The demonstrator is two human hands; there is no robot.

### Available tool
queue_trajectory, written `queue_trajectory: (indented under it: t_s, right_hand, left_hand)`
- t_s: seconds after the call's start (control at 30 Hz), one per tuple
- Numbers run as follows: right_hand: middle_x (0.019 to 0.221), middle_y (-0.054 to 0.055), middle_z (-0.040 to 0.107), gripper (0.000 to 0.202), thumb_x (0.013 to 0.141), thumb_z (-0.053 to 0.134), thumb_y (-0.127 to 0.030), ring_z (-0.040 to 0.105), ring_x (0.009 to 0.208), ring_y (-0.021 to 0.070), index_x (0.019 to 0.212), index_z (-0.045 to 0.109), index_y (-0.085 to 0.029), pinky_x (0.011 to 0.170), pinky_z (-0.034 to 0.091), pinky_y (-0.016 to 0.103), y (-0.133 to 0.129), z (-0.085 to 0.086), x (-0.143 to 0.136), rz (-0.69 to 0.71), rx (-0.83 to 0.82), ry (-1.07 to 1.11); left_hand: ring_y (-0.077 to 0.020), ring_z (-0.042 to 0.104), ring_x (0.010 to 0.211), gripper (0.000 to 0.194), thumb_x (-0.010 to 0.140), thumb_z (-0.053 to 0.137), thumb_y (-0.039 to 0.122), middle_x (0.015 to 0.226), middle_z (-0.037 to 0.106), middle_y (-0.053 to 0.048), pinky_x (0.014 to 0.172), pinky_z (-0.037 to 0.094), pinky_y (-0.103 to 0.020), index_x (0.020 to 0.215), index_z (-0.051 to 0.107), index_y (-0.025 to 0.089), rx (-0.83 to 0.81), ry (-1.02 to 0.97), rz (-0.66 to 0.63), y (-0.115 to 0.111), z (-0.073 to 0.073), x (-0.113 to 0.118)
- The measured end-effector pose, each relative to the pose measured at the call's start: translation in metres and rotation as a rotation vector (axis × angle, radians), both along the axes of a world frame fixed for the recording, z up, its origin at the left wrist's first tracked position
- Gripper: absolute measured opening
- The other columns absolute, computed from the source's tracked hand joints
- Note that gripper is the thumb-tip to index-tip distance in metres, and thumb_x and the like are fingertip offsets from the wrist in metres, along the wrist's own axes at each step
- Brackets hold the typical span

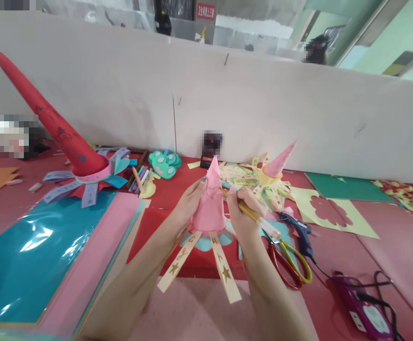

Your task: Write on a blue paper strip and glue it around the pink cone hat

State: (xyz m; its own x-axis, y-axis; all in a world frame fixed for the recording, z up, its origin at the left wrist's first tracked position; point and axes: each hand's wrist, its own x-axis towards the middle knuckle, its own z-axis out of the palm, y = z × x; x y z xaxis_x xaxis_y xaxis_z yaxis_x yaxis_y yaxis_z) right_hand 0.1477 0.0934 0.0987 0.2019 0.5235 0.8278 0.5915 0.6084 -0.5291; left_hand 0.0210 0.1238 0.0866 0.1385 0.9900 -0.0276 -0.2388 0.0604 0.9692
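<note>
A pink paper cone [211, 210] stands in front of me, tip upward. Cream paper strips [224, 272] with brown letters and stars fan out from its base over pale blue rounded paper. My left hand [193, 196] is closed around the cone's left side. On the other side, my right hand [247, 203] grips a marker [252, 213] with a yellowish-brown barrel and clear end, its tip by the cone's surface. Two pairs of scissors, one with red handles [284, 270] and one with yellow handles [300, 265], lie beside my right forearm.
A tall red paper cone [64, 132] with lettered strips stands left, behind a pile of blue and pink sheets [25, 251]. A smaller pink cone [280, 161] sits among paper scraps. Right are a blue glue gun [300, 232] and a purple power strip [362, 303] with cords. A white partition [121, 85] rises behind.
</note>
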Motion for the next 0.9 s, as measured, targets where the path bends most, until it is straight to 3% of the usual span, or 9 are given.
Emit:
queue_trajectory:
  t_s: [0.4, 0.9]
  right_hand:
    - [0.050, -0.007, 0.027, 0.037, 0.076, 0.055, -0.006, 0.025, 0.045, 0.0050, 0.053, 0.029, -0.019, 0.044, 0.026, 0.021, 0.0011, -0.0009, -0.0019, 0.049, 0.023, 0.007]
    - [0.048, -0.007, 0.028, 0.036, 0.074, 0.056, -0.006, 0.029, 0.043, 0.0044, 0.051, 0.031, -0.019, 0.043, 0.029, 0.020, 0.0000, -0.0033, -0.0039, 0.087, -0.029, 0.036]
  left_hand:
    - [-0.0225, 0.063, 0.090, 0.034, 0.077, 0.056, 0.052, 0.091, 0.069, -0.006, 0.085, 0.047, -0.036, 0.084, 0.066, 0.020, -0.040, -0.055, 0.018, 0.0004, -0.0030, -0.0002]
    - [-0.0232, 0.063, 0.091, 0.042, 0.073, 0.058, 0.055, 0.093, 0.069, -0.007, 0.084, 0.047, -0.035, 0.089, 0.065, 0.017, -0.050, -0.050, 0.016, 0.0000, 0.0027, 0.0002]
